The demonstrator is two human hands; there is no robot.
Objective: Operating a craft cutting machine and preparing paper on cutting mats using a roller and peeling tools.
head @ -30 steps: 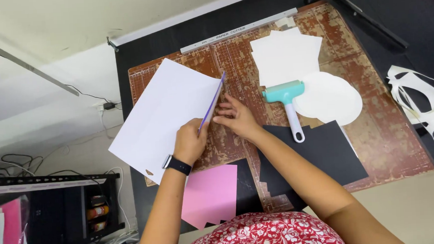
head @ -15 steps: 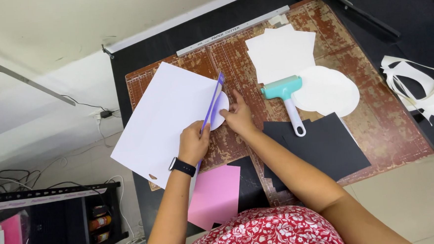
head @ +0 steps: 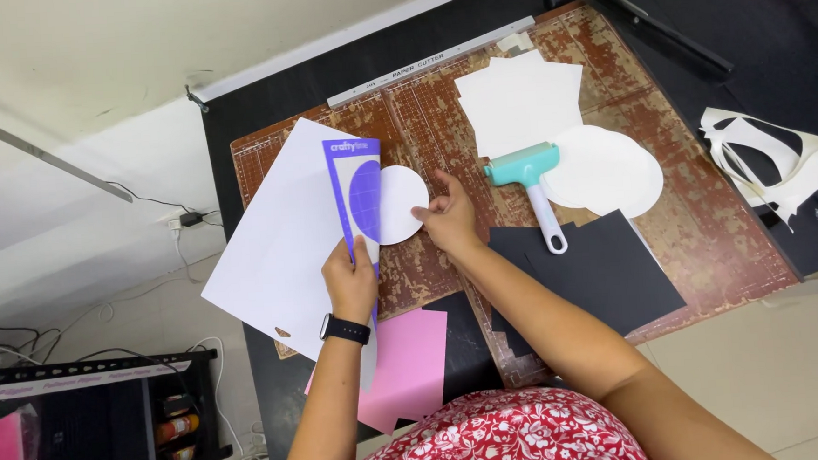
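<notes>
Your left hand (head: 349, 282) grips the lower edge of a purple cutting mat (head: 355, 197), which stands tilted up just above that hand, over a large white sheet (head: 275, 246). A white paper circle (head: 400, 204) sticks out from the mat's right side, between your hands. Your right hand (head: 448, 220), fingers curled, pinches the circle's right edge, forearm angled across the worn brown cutter board (head: 698, 224).

Purple mat (head: 351, 191) — white circle (head: 400, 202); teal roller (head: 522, 165) — pink paper (head: 407, 365).
</notes>
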